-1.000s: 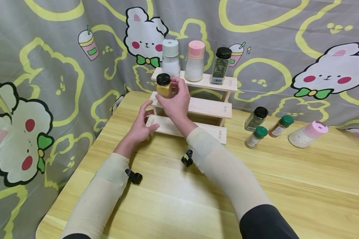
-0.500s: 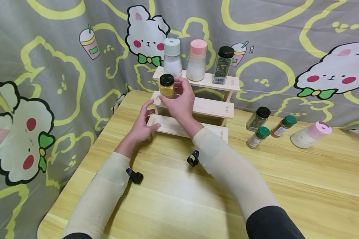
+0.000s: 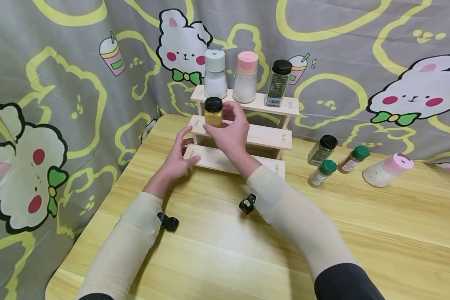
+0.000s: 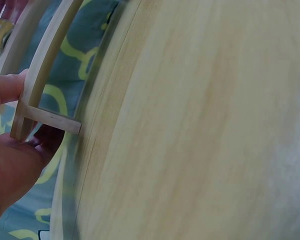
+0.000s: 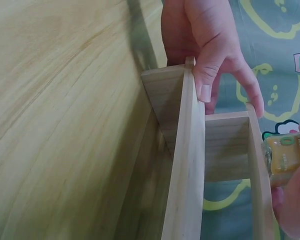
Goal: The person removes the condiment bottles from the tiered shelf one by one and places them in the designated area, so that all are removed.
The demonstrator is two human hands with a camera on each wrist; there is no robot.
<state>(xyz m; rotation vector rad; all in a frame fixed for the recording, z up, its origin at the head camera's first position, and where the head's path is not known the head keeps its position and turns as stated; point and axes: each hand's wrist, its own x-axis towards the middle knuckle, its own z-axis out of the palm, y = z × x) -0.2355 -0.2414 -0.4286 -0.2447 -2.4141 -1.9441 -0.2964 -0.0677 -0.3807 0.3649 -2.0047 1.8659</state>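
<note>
My right hand (image 3: 230, 129) pinches a small jar of yellow spice (image 3: 213, 118) with a black lid. The jar is upright at the left part of the rack's middle shelf; its label shows in the right wrist view, where the spice jar (image 5: 288, 155) is right at the shelf. Whether its base touches the wood is hard to tell. My left hand (image 3: 176, 156) grips the left end of the three-step wooden rack (image 3: 266, 135), thumb over the bottom step and fingers along the side. The left wrist view catches that left hand (image 4: 12, 165) around the step's end.
On the top shelf stand a white-capped shaker (image 3: 215, 75), a pink-capped shaker (image 3: 245, 77) and a black-lidded herb jar (image 3: 278, 83). Right of the rack are another herb jar (image 3: 322, 150), two green-capped bottles (image 3: 322, 173) and a pink-capped shaker (image 3: 388, 170). A patterned curtain (image 3: 333, 37) hangs behind.
My right hand has moved the yellow spice jar a little to the right and down toward the middle shelf. The left hand has stayed on the rack's end.
</note>
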